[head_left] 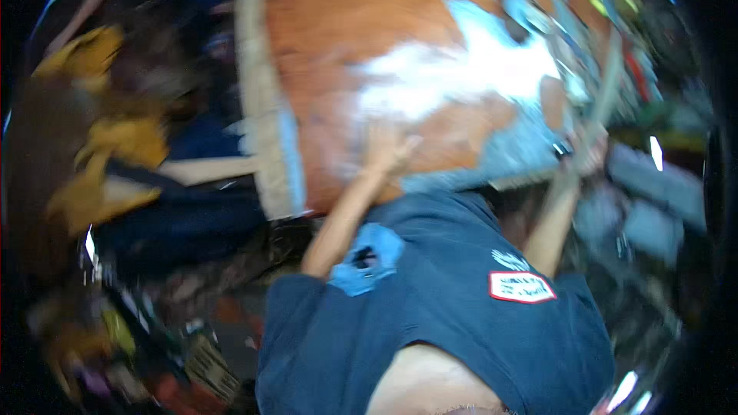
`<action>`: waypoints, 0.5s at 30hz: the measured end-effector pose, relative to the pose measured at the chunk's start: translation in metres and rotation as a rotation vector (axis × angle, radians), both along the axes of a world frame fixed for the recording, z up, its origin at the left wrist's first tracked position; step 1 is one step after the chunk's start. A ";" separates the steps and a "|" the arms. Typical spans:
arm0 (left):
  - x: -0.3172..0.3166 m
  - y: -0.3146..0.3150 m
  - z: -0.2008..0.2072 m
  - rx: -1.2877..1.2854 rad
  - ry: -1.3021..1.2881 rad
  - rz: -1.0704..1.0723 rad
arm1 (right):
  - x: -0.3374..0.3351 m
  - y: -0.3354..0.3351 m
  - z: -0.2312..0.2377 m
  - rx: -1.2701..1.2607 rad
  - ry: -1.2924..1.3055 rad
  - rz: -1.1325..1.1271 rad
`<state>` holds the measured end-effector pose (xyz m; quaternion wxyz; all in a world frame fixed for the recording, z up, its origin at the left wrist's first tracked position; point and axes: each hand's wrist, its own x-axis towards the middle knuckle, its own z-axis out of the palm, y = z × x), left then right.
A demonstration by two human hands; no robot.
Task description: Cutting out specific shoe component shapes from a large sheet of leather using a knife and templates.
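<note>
A large orange-brown sheet (330,38), glossy and irregular at its edge, covers most of the worktable in front of me. My left hand (388,147) lies on its near part, fingers stretched out and apart. Over at the table's right side, my right hand (590,150), with a dark watch on the wrist, closes round a long pale strip (613,69). That strip runs along the table's right edge; motion blur hides what it is made of. Bluish-grey tabletop (511,146) shows beside the sheet, and strong light glares across the middle.
A pale wooden border (254,92) edges the table on the left. Yellow pieces of material (115,146) hang or lie beyond it. Mixed narrow items (565,23) lie along the far right. Grey blocks (653,227) sit below on the right, and clutter (207,369) fills the lower left.
</note>
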<state>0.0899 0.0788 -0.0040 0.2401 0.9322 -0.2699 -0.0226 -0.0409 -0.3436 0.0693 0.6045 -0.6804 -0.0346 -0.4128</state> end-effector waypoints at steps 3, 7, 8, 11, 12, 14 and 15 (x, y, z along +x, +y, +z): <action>0.008 0.002 -0.011 0.122 -0.169 -0.058 | -0.009 0.006 0.013 0.999 0.162 0.392; 0.008 -0.002 -0.019 0.105 -0.088 -0.079 | -0.038 0.033 0.039 0.934 0.116 0.103; 0.009 -0.005 -0.020 0.095 -0.078 -0.082 | -0.047 0.033 0.036 0.933 0.125 0.081; 0.009 -0.027 -0.014 0.134 -0.120 -0.062 | -0.066 0.023 0.043 1.027 0.067 0.044; 0.014 -0.033 -0.015 0.119 -0.112 -0.057 | -0.066 0.024 0.045 1.022 0.080 -0.037; 0.021 -0.054 -0.013 0.128 -0.095 -0.069 | -0.068 0.023 0.045 1.044 0.115 -0.168; 0.025 -0.066 -0.016 0.134 -0.090 -0.075 | -0.067 0.024 0.047 1.043 0.122 -0.179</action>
